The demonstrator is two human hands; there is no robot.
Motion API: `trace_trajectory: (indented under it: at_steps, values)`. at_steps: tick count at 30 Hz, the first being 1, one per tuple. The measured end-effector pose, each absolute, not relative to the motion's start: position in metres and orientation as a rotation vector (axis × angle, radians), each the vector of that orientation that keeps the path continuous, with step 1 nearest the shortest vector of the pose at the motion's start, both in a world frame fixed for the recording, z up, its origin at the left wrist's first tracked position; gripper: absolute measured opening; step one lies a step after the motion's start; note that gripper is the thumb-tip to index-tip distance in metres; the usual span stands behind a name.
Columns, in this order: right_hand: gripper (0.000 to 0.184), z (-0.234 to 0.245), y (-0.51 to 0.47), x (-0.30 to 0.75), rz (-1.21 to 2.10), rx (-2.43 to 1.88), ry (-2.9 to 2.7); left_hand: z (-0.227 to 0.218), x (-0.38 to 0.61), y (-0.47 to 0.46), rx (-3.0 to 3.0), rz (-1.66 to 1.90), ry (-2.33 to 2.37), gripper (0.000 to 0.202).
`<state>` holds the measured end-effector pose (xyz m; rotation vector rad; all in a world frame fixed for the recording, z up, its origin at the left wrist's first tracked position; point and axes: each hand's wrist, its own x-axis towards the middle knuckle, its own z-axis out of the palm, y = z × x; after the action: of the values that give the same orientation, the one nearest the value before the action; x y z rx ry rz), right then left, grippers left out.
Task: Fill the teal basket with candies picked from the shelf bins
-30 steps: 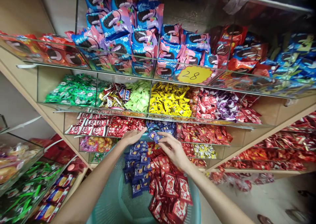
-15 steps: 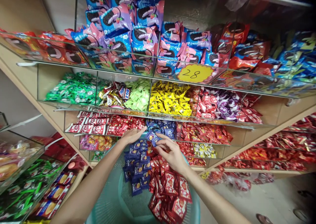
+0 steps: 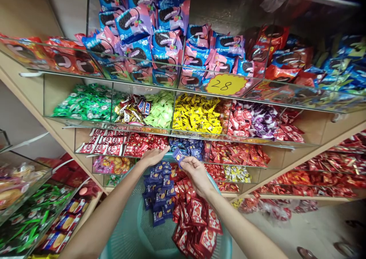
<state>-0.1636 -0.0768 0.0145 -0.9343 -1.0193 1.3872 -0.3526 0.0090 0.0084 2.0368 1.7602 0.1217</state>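
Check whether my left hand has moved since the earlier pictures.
No, not noticeably. Your left hand stays in the same spot, its fingertips still in line with the left edge of the shelved blue packets.

"28" on yellow sign (image 3: 227, 84); "士力架" on wrapper (image 3: 144, 106)

Cannot see near end of the teal basket (image 3: 126, 230), cut by lower edge, nor read small print on blue packets (image 3: 159, 193) inside basket.
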Motion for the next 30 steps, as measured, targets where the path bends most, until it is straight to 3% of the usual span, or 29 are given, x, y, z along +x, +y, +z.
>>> trace_trajectory:
  at_steps: [6,12,18,30]
  values:
    - [0.031,0.013,-0.071,-0.161,1.314,-0.947,-1.158,0.009,-0.352,0.009,2.014,0.129,1.775,0.085]
    - [0.042,0.019,-0.071,-0.158,1.533,-0.886,-1.201,0.009,-0.352,0.009,2.034,0.143,1.74,0.084]
    - [0.03,0.022,-0.059,-0.167,1.622,-0.933,-1.373,0.012,-0.352,0.008,2.004,0.141,1.758,0.086]
    - [0.031,0.01,-0.003,-0.179,1.544,-1.184,-1.334,0.011,-0.359,0.015,1.848,0.251,1.664,0.089]
